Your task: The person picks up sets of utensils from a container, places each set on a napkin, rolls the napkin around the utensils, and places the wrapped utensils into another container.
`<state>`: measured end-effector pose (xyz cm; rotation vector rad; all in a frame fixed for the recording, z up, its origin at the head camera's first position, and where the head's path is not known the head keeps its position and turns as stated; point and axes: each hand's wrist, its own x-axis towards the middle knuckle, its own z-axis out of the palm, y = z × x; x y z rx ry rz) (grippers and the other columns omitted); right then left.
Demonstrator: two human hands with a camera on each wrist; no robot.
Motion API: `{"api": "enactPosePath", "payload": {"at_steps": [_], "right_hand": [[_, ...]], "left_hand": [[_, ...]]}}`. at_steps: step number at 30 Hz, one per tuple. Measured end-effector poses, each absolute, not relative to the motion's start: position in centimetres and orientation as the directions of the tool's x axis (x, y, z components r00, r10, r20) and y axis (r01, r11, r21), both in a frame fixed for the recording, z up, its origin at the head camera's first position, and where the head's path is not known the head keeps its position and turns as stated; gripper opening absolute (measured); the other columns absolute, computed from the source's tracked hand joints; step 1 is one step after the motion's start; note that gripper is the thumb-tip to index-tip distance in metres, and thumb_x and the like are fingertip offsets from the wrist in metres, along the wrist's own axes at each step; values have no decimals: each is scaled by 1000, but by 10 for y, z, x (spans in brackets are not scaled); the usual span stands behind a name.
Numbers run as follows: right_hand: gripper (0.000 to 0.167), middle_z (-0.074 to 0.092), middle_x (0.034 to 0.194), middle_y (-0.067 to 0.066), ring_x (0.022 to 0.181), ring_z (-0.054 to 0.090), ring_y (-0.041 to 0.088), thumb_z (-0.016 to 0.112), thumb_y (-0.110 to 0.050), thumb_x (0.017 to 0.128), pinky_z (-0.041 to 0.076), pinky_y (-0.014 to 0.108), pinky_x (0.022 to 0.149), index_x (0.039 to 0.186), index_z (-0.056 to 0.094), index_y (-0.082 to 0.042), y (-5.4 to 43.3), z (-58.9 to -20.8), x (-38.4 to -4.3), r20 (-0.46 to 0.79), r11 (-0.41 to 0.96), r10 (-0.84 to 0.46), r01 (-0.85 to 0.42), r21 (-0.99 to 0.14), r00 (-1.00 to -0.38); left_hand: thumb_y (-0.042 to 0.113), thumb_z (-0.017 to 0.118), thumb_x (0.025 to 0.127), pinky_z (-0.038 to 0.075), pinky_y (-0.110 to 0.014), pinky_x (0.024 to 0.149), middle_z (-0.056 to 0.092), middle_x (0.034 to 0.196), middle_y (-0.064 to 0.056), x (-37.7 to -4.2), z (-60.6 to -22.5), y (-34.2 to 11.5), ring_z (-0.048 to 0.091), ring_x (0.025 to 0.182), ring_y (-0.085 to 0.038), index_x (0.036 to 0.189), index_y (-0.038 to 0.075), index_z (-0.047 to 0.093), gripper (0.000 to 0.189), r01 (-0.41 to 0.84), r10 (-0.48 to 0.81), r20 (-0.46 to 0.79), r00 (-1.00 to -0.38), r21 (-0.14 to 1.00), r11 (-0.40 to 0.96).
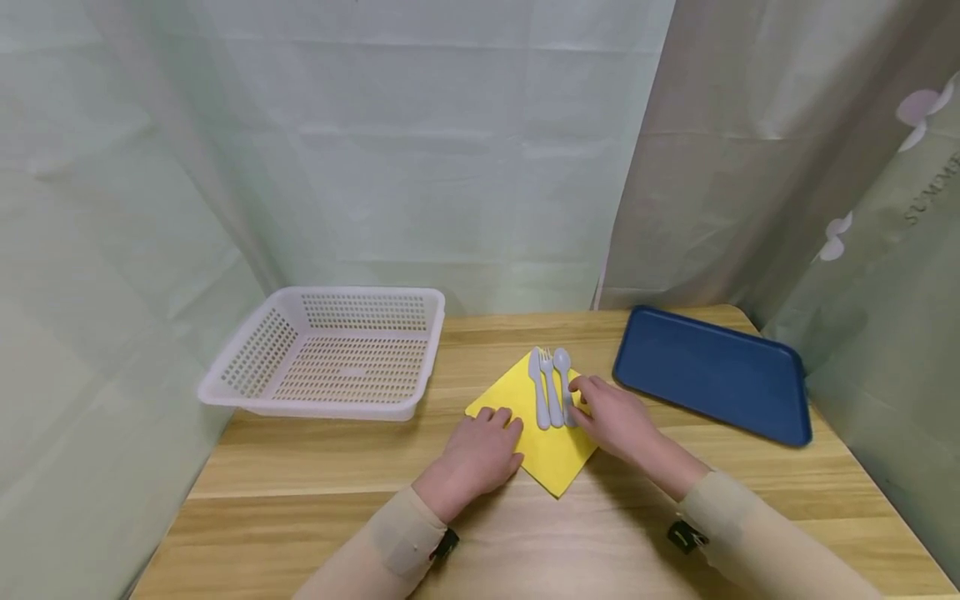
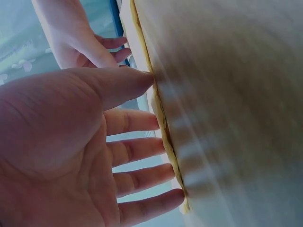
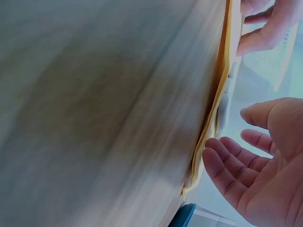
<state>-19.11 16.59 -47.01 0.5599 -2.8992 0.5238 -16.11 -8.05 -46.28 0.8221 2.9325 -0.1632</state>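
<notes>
A yellow folded napkin (image 1: 558,471) lies on the table with one corner toward me. On it, side by side, are a grey knife (image 1: 542,400), a grey fork (image 1: 552,396) and a grey spoon (image 1: 562,362). My left hand (image 1: 483,450) rests its fingertips on the napkin's left part. In the left wrist view those fingers (image 2: 137,151) are fairly straight along the napkin's edge. Over the napkin's right side is my right hand (image 1: 615,417), close to the spoon handle. The right wrist view shows its thumb and loosely bent fingers (image 3: 232,165) spread apart, pinching nothing.
To the left stands a white plastic basket (image 1: 416,408) with perforated walls. A dark blue tray (image 1: 712,375) lies at the right. Light curtains (image 1: 450,167) enclose the wooden table (image 1: 315,475) at the back and sides.
</notes>
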Motion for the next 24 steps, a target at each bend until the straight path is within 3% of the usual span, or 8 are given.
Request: {"api": "enactPosePath", "payload": {"at_steps": [7, 16, 24], "right_hand": [[36, 74, 107, 7, 90, 72, 24, 90, -16, 94, 61, 42, 75, 126, 73, -7, 176, -469, -178, 272, 825, -450, -512, -237, -851], [40, 74, 116, 2, 100, 71, 22, 95, -17, 89, 61, 42, 82, 124, 78, -10, 186, -467, -164, 248, 761, -577, -623, -182, -778], [34, 73, 112, -2, 101, 69, 19, 96, -16, 87, 61, 41, 83, 116, 80, -12, 192, -466, -156, 241, 697, -657, -698, -166, -714]], "left_hand": [[50, 73, 105, 57, -49, 103, 64, 146, -7, -160, -464, -82, 61, 132, -31, 148, 14, 66, 56, 556, 550, -78, -831, -154, 817], [43, 78, 103, 54, -43, 109, 67, 146, -3, -151, -450, -87, 63, 132, -24, 143, 16, 69, 49, 705, 704, -35, -709, -67, 706], [38, 75, 105, 55, -40, 107, 69, 138, 1, -149, -452, -87, 64, 129, -21, 136, 16, 72, 38, 751, 750, -41, -661, -39, 659]]}}
